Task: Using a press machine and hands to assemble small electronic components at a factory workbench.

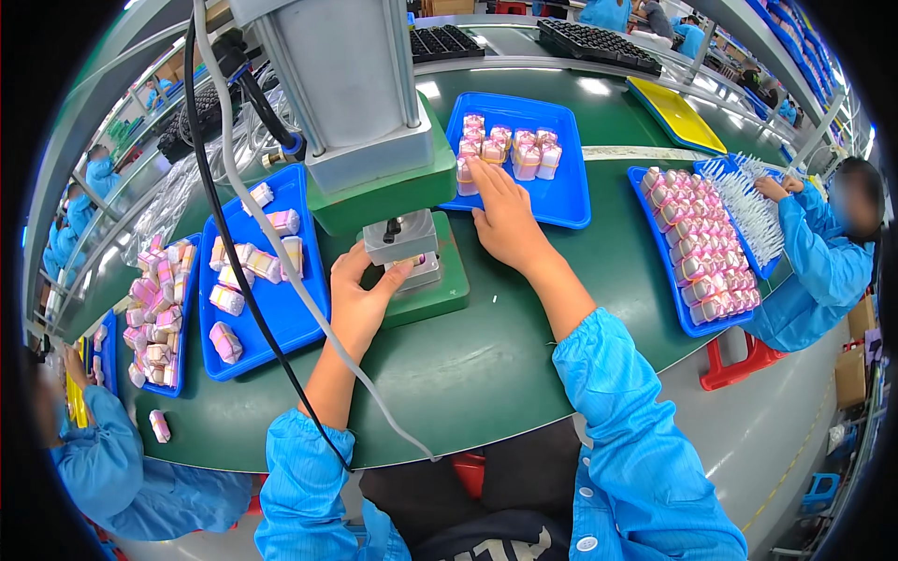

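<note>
My left hand [360,297] is at the bench press [355,140], its thumb bent in toward the gap between the metal upper block [398,238] and the lower block [423,273]. A small pale piece [418,261] shows in that gap, mostly hidden; the hand's fingers are closed beside it, some behind the press. Over the near left corner of a blue tray [567,208] reaches my right hand [510,220], fingers stretched out and thumb apart. Its fingertips touch or nearly touch a pink and white block-shaped piece [465,178]. Several similar pieces [527,159] stand upright in that tray.
Left of the press, a blue tray [281,341] holds scattered pieces; another [168,313] is heaped. One piece [160,425] lies on the green table. A full tray [697,248] and yellow tray [678,112] stand right. A cable [238,271] hangs before the press. Co-workers sit both sides.
</note>
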`<state>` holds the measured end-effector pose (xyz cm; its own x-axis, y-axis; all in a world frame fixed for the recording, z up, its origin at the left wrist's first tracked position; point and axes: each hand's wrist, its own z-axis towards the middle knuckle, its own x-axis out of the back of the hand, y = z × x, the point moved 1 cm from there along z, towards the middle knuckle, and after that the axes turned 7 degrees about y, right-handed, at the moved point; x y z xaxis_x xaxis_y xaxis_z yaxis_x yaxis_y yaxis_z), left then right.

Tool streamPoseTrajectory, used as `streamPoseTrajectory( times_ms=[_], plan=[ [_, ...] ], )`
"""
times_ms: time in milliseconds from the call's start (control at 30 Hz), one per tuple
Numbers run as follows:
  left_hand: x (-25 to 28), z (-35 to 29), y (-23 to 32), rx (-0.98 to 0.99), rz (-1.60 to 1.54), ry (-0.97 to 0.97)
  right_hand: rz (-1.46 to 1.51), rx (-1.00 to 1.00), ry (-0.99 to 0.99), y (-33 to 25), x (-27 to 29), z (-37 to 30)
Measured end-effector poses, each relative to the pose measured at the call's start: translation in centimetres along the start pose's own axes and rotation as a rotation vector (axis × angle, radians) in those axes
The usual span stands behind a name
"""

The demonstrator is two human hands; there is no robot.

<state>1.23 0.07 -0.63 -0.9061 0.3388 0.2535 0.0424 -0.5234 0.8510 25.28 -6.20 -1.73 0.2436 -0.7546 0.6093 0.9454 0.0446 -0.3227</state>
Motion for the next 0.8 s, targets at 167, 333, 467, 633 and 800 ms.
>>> streamPoseTrajectory(
  times_ms=[167,333,467,633,800],
  plan=[
    [0.1,0.0,0.0,-0.033,0.002,0.018,0.122,-0.105,0.023,-0.1,0.6,0.8],
    [0.1,-0.1,-0.1,0.035,-0.012,0.022,0.205,-0.180,0.094,-0.6,1.3,0.9],
    [0.0,0.1,0.2,-0.010,-0.050,-0.005,0.230,-0.155,0.129,0.1,1.2,0.8],
    [0.2,-0.1,-0.2,0.004,-0.003,0.034,0.201,-0.120,0.248,0.5,1.6,1.4],
    [0.0,-0.1,-0.4,0.025,0.052,0.042,0.071,-0.130,0.254,3.5,1.5,0.6]
  ],
)
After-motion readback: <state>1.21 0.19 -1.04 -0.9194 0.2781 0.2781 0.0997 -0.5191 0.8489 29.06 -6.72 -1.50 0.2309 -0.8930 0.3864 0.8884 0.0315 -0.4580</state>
